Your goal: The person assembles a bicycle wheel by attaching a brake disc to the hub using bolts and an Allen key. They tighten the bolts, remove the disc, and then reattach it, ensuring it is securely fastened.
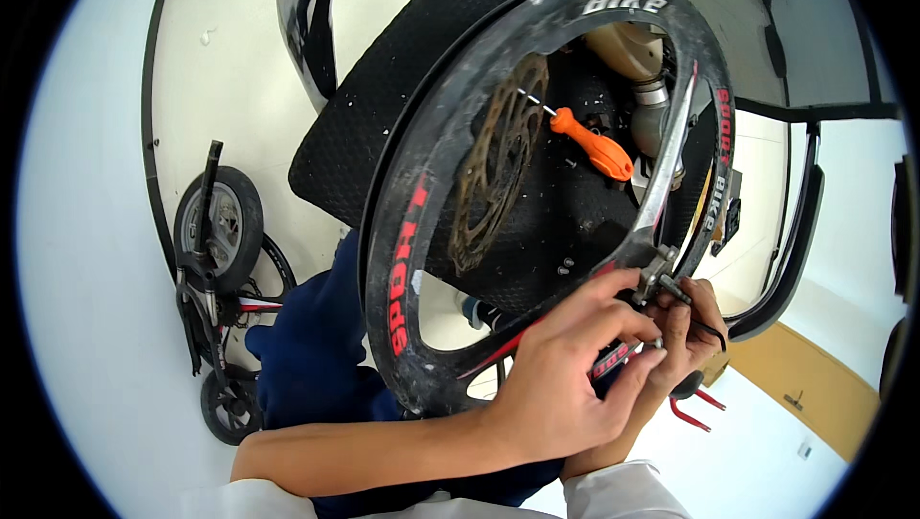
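Observation:
A black bicycle wheel [400, 241] with red and white lettering leans upright before me, its spokes meeting at a metal hub [655, 277] with a threaded axle end [675, 290]. My left hand [580, 356] reaches across the lower spoke. Its thumb and a finger pinch a small metal piece [657, 343], too small to name, while the forefinger rests by the hub. Close beside it, my right hand [698, 332] is closed around the axle end from the right. A thin black bent piece [711, 331] sticks out at its fingers; what it belongs to is hidden.
Behind the wheel, a black textured chair seat [374, 126] bears a rusty brake disc [498, 174], an orange-handled screwdriver [592, 145], a beige power tool [623, 49] and several small screws [567, 265]. At left on the floor lies a small-wheeled bicycle [222, 270].

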Action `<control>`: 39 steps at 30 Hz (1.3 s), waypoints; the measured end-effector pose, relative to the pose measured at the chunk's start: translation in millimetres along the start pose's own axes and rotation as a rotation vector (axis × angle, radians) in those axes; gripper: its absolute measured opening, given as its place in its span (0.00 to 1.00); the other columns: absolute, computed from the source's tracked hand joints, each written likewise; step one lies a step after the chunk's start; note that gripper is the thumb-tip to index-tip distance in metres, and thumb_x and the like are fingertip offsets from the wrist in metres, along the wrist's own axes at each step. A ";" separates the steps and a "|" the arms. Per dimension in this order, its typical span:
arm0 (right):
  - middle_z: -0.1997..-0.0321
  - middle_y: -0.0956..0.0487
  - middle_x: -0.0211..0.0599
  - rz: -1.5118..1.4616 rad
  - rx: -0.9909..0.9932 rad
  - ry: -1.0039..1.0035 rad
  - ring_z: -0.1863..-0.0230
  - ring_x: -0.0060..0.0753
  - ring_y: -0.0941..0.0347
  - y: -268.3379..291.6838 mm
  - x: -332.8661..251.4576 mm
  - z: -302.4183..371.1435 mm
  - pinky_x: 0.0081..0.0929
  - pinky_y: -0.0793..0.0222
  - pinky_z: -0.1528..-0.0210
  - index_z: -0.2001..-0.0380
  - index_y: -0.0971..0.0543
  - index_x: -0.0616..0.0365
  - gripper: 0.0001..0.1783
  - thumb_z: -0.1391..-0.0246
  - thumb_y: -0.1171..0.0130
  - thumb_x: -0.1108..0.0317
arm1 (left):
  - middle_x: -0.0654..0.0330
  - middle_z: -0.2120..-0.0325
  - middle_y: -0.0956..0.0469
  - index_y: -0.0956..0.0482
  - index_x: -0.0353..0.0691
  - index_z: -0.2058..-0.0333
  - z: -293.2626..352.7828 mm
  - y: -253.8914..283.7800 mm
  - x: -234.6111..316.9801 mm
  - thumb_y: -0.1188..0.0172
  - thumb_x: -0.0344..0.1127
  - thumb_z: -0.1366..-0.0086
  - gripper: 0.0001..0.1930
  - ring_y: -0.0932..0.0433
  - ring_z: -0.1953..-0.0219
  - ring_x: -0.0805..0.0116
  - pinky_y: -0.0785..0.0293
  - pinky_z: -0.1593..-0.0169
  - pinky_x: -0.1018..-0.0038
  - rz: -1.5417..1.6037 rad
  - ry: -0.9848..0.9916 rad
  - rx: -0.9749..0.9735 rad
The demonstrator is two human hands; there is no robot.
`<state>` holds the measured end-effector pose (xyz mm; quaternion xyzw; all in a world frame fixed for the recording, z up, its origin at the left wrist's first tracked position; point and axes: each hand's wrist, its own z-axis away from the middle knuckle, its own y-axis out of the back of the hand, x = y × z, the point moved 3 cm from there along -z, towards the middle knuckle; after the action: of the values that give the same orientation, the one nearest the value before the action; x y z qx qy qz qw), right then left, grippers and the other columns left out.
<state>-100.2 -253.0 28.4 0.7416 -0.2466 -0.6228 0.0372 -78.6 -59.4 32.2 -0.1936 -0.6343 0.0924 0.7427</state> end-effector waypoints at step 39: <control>0.72 0.19 0.41 0.104 -0.018 -0.048 0.79 0.21 0.25 -19.8 -15.7 -12.5 0.16 0.32 0.77 0.56 0.19 0.74 0.12 0.45 0.35 0.82 | 0.38 0.52 0.23 0.21 0.24 0.63 -9.0 6.4 -6.6 0.34 0.18 0.42 0.08 0.17 0.63 0.73 0.22 0.58 0.81 0.095 0.063 -0.091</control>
<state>-83.7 -232.3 38.2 0.7123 -0.2799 -0.6398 0.0703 -70.3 -57.6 22.6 -0.2599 -0.6043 0.0924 0.7474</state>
